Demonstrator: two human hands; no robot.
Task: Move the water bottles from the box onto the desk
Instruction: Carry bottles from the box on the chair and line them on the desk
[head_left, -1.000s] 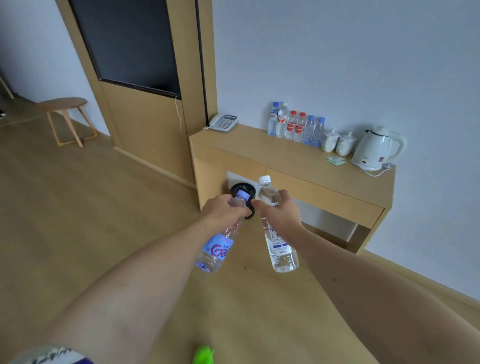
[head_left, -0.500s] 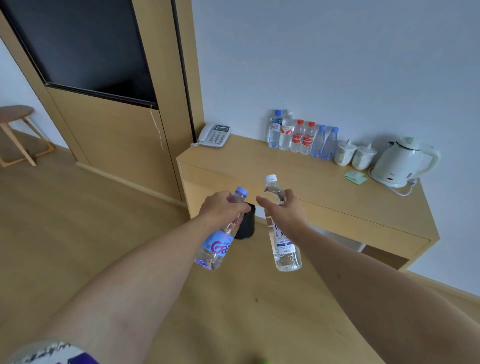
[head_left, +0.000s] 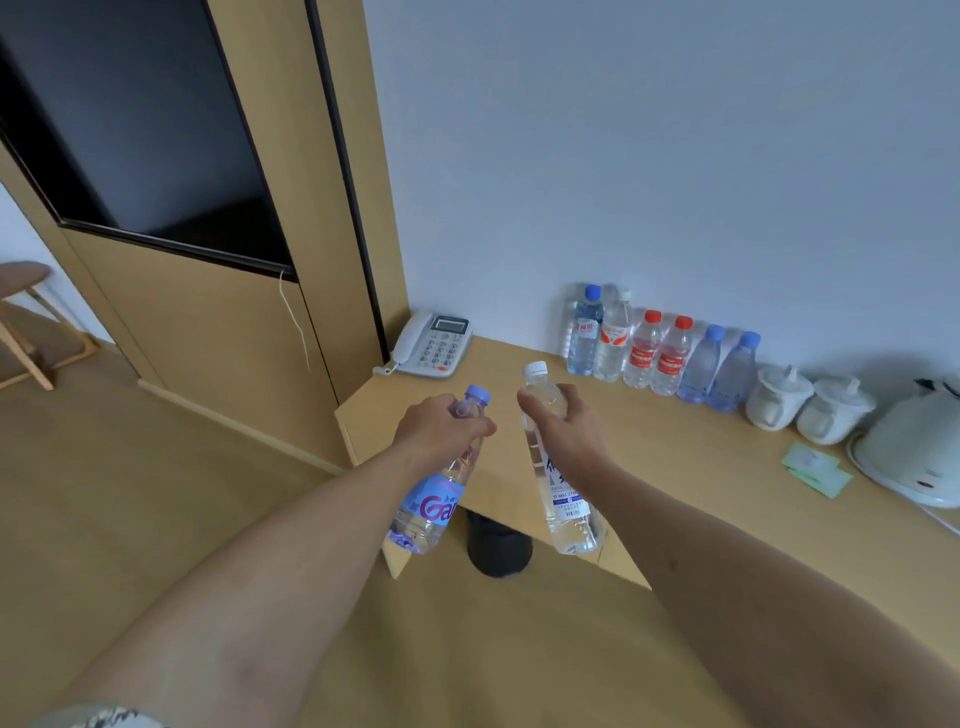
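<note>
Here the left hand (head_left: 441, 428) grips a purple-capped clear plastic bottle (head_left: 434, 493) by its neck; the right hand (head_left: 563, 434) wraps a white-capped clear bottle (head_left: 558, 483). Best stand both 2 upright on the pale wooden desk (head_left: 675, 457), beside the row of 6 bottles (head_left: 660, 348).

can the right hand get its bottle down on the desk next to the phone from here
Probably yes. The right hand grips the white-capped clear bottle above the light wooden desk, and the desktop between it and the white push-button telephone looks bare.

Blue-capped bottle (head_left: 434, 488) label: pink "Ga", rest cut off. White-capped bottle (head_left: 558, 478) label print illegible.
</note>
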